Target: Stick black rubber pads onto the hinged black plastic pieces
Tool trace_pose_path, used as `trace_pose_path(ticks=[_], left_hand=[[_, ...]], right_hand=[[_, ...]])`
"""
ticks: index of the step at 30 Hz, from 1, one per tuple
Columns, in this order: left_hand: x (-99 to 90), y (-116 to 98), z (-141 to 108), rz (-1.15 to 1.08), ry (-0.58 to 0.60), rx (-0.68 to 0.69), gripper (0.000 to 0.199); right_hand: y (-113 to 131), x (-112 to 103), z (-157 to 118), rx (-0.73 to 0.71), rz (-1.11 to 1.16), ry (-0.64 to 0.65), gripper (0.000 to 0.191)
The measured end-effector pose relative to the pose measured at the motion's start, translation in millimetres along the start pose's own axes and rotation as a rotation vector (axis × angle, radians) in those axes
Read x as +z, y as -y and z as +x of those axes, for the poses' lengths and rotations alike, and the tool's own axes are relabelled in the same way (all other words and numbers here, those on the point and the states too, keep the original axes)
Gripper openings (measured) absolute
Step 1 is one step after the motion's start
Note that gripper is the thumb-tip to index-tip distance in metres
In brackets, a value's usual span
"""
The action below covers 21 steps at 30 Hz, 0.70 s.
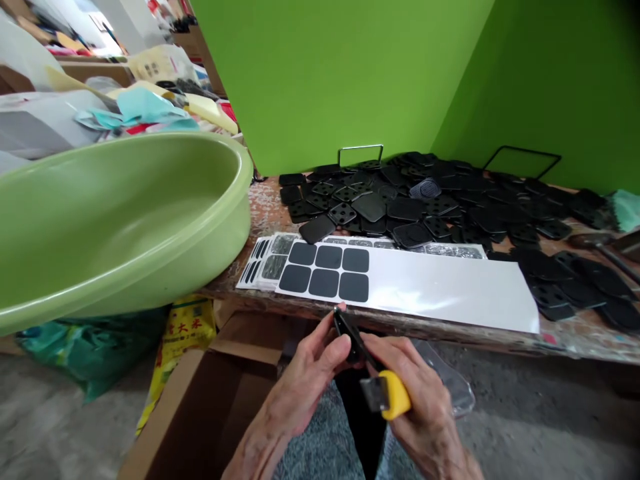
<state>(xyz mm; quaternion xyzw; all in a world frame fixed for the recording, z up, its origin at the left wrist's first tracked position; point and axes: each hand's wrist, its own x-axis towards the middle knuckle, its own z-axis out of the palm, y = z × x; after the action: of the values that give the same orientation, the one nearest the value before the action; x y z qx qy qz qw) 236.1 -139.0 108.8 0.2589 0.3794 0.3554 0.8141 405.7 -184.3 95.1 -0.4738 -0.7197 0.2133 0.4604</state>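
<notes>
My left hand (310,373) pinches a thin black plastic piece (349,338) upright, just in front of the bench edge. My right hand (420,400) grips a yellow utility knife (395,395), whose metal end points toward my left side and whose blade is hidden. The black piece's far edge lies near the knife's tip. Beyond my hands, a white backing sheet (415,287) lies on the worn wooden bench (265,213), carrying black adhesive squares (329,272) in two rows of 3. A large heap of black perforated squares (420,200) lies behind the sheet.
A green plastic basin (120,220) overhangs the bench at left. Below my hands stands an open cardboard box (200,413). A yellow sack (187,333) and green bag (85,353) sit on the floor. Green walls (325,80) rise behind the bench, with wire frames (360,155) against them.
</notes>
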Motion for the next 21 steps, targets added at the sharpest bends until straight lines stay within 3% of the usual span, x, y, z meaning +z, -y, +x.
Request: trace_pose_path(ticks=[3, 5, 8, 10, 12, 15, 18, 21], left_hand=[[-9.0, 2.1, -6.0, 0.070, 0.073, -0.081, 0.040], [-12.1, 5.2, -7.5, 0.122, 0.076, -0.128, 0.040], [-13.9, 12.6, -8.5, 0.214, -0.099, 0.011, 0.037], [-16.8, 17.4, -10.0, 0.268, -0.171, 0.088, 0.032], [-23.4, 20.9, -12.1, 0.249, -0.145, 0.037, 0.022], [-37.3, 25.1, -13.9, 0.107, -0.071, -0.071, 0.021], [-48.1, 31.3, -12.4, -0.019, -0.053, -0.092, 0.019], [-52.1, 37.5, -11.3, -0.043, -0.067, -0.073, 0.021]], right_hand=[[7.0, -11.1, 3.2, 0.238, 0.033, -0.033, 0.019], [10.8, -12.1, 3.1, 0.283, 0.002, -0.058, 0.013], [14.1, -6.3, -2.5, 0.271, -0.050, -0.082, 0.012], [13.1, -3.4, -7.2, 0.392, -0.012, -0.100, 0.006], [8.6, -3.4, -10.5, 0.631, 0.144, -0.137, 0.013], [-1.5, -5.3, -12.2, 0.925, 0.555, -0.233, 0.027], [-7.8, -2.9, -13.1, 0.977, 0.837, -0.276, 0.026], [-8.5, 4.0, -15.8, 0.979, 0.890, -0.286, 0.026]])
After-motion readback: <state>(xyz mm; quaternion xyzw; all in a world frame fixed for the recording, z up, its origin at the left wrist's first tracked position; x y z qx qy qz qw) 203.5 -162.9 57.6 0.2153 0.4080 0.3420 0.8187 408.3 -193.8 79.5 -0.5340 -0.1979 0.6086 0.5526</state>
